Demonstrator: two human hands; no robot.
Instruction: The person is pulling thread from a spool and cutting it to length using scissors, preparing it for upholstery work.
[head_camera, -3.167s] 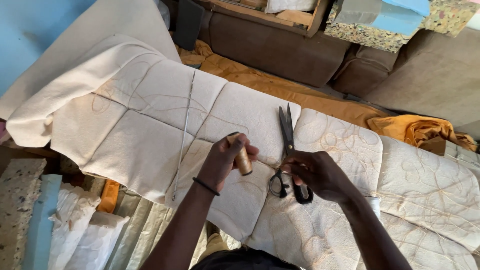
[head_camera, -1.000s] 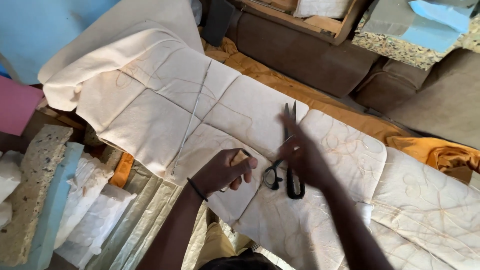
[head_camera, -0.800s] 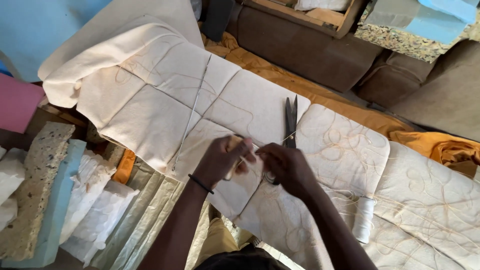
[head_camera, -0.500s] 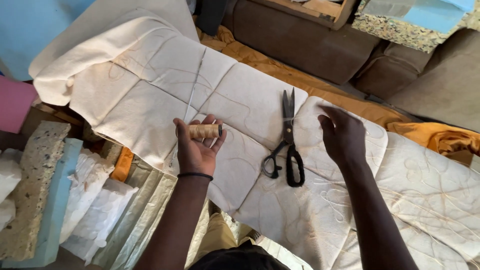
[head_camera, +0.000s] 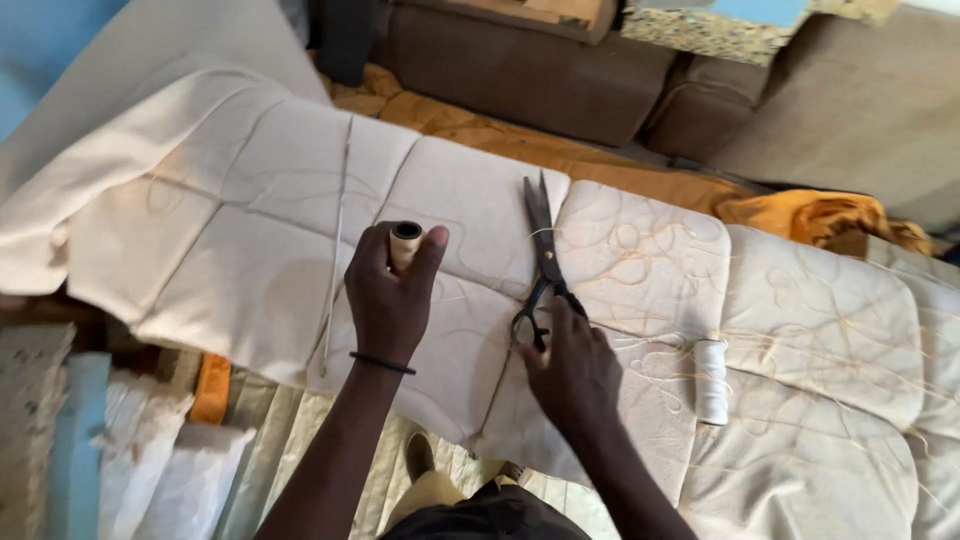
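Your left hand (head_camera: 392, 300) is gripping a thread spool (head_camera: 404, 243) at centre frame. Your right hand (head_camera: 572, 372) is resting, fingers loose, on the scissors (head_camera: 541, 262) handles, blades pointing up-frame.

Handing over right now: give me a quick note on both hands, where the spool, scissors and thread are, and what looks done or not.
Left hand: shut on the tan spool, held upright above the quilted cream padding.
Right hand: resting on the padding, fingertips at the handles of the black scissors, not gripping them.
White thread roll lies on the padding to the right.
Done: stitched seams and loose thread show across the panels.
Left: scissors not yet picked up.
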